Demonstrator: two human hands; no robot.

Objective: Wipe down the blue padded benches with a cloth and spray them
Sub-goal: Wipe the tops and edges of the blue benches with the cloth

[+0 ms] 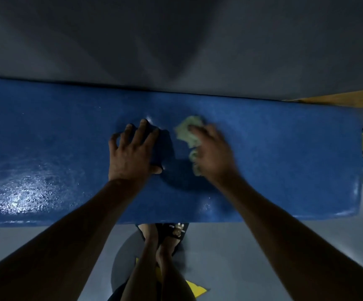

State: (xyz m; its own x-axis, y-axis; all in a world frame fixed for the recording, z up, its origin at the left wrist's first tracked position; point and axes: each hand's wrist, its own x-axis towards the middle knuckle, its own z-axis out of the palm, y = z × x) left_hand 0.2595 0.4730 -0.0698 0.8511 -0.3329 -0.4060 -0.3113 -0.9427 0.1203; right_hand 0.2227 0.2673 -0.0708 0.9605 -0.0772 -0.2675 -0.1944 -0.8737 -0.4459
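Nearest the camera: grey floor (230, 253) with a yellow marking (195, 288), bare legs and feet (161, 253) standing just short of the surface's near edge.

On the surface (284, 153), a blue padded bench running left to right:

- Left hand (132, 153): flat, fingers spread and straight, pressing down on the padding at mid-length. Grasping nothing; padding dented under the fingertips. Serving as a brace, by judgement.
- Right hand (213, 153): just right of the left hand, fingers curled over a crumpled pale green cloth (189, 131), pressing it onto the padding. Blurred, consistent with a wiping stroke.
- Cloth: touching the surface, bunched partly under the right hand, its upper part protruding toward the far edge.

Progress, judged from surface condition:

- Left portion, near edge: wet sheen with droplets (24, 192). Sprayed, apparently not yet wiped dry.
- Middle portion: wiping in hand.
- Right portion, up to the rounded end: matte, few highlights. Wiped already or not yet sprayed: cannot tell.
- Spray bottle: not in view.
- Other benches: not in view; state unknown.

Remaining, by estimate: wiping of the wet left portion, then any further benches.

Beyond the far edge: a grey wall (176, 40), close against the surface. At the far right corner: a strip of wood (349, 98).
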